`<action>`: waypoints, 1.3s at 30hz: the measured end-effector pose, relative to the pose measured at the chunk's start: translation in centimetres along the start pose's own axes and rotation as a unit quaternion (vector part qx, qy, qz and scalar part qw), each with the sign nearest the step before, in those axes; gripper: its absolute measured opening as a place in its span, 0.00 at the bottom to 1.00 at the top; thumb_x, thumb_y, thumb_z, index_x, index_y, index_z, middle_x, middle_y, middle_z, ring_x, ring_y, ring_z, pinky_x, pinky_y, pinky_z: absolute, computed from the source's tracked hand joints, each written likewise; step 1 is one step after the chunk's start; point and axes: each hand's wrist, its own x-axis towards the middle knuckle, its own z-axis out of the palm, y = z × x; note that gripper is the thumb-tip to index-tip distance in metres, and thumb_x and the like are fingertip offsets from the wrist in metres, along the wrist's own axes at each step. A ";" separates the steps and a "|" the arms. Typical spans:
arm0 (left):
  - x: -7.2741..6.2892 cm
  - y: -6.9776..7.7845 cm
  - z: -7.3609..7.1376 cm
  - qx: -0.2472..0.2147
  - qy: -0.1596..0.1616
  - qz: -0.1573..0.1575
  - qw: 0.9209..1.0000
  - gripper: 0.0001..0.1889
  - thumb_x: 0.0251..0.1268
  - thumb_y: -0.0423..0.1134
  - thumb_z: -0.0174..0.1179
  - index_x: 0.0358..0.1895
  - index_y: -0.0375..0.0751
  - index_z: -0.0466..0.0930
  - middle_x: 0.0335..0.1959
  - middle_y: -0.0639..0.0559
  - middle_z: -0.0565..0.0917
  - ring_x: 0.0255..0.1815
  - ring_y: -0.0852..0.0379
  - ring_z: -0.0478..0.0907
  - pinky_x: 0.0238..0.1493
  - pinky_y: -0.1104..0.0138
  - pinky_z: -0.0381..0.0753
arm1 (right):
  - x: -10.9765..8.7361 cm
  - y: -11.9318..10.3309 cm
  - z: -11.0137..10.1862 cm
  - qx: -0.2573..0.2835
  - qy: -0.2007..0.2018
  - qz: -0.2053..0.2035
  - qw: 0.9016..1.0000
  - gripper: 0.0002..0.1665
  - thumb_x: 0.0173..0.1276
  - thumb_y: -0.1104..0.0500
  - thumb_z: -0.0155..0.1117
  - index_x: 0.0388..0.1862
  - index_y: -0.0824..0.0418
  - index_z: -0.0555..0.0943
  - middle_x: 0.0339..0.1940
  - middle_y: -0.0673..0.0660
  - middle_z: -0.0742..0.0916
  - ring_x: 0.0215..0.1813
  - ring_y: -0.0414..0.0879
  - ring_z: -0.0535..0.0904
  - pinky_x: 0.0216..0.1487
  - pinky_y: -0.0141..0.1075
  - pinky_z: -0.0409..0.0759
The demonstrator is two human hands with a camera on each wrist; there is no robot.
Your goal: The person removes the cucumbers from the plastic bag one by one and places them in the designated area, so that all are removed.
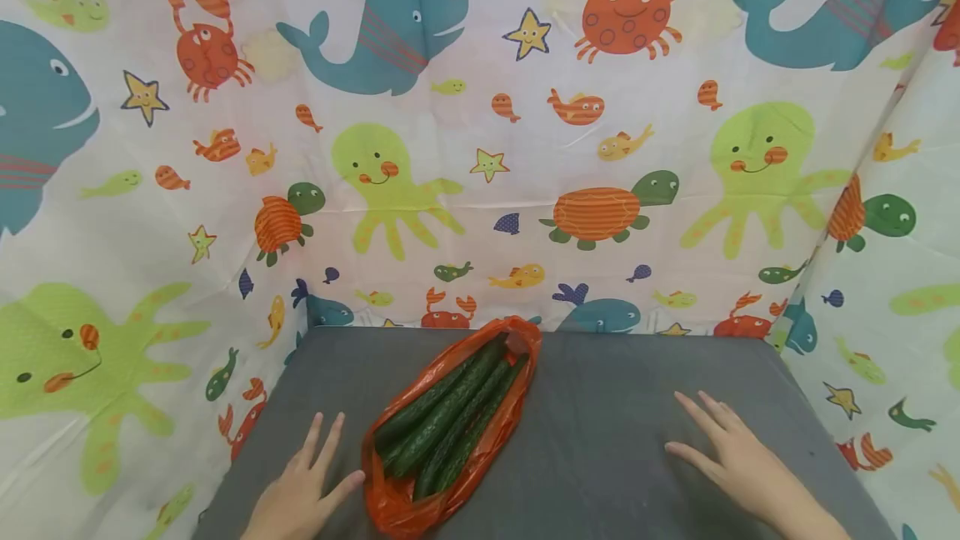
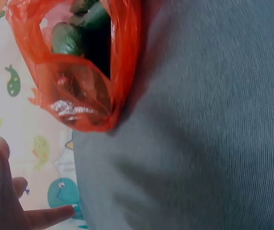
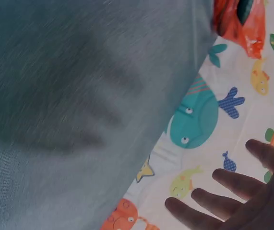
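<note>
Several dark green cucumbers (image 1: 448,419) lie side by side in an orange-red plastic bag (image 1: 405,515), its mouth spread wide around them. In the left wrist view, the bag (image 2: 81,112) shows its crumpled near end, with cucumber ends (image 2: 68,38) inside. My left hand (image 1: 300,486) is just left of the bag, fingers spread and holding nothing; whether the thumb touches the plastic I cannot tell. Well to the right of the bag, my right hand (image 1: 738,461) hovers over the table with its fingers (image 3: 232,184) extended, also holding nothing.
A grey cloth-covered table (image 1: 600,415) lies under the bag and hands. White curtains (image 1: 480,123) printed with whales, crabs, octopuses and turtles hang at the back, left and right. Shadows of my hands fall on the grey cloth.
</note>
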 end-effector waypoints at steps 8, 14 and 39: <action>0.2 1.3 0.5 -0.084 -0.014 -0.005 0.996 0.46 0.70 0.73 0.43 0.82 0.66 0.30 0.83 0.38 0.33 0.61 0.17 0.70 0.26 0.43 0.75 | 0.6 -1.3 0.9 0.007 0.067 -0.058 0.996 0.48 0.59 0.38 0.73 0.72 0.62 0.72 0.71 0.76 0.71 0.68 0.75 0.69 0.56 0.69 0.72; 0.3 2.2 0.8 -0.135 -0.019 -0.001 0.991 0.43 0.71 0.72 0.42 0.81 0.72 0.32 0.84 0.42 0.39 0.62 0.22 0.73 0.32 0.40 0.76 | 1.1 -2.3 1.4 0.023 0.078 -0.060 0.995 0.45 0.57 0.47 0.78 0.70 0.62 0.74 0.70 0.75 0.73 0.65 0.73 0.73 0.54 0.67 0.75; -0.2 4.4 3.7 -0.368 -0.002 -0.066 0.927 0.52 0.68 0.66 0.55 0.84 0.53 0.34 0.82 0.32 0.46 0.69 0.23 0.64 0.51 0.34 0.74 | 3.1 -7.5 5.3 0.104 0.177 -0.172 0.963 0.37 0.53 0.60 0.81 0.64 0.62 0.80 0.62 0.65 0.83 0.57 0.61 0.83 0.42 0.46 0.85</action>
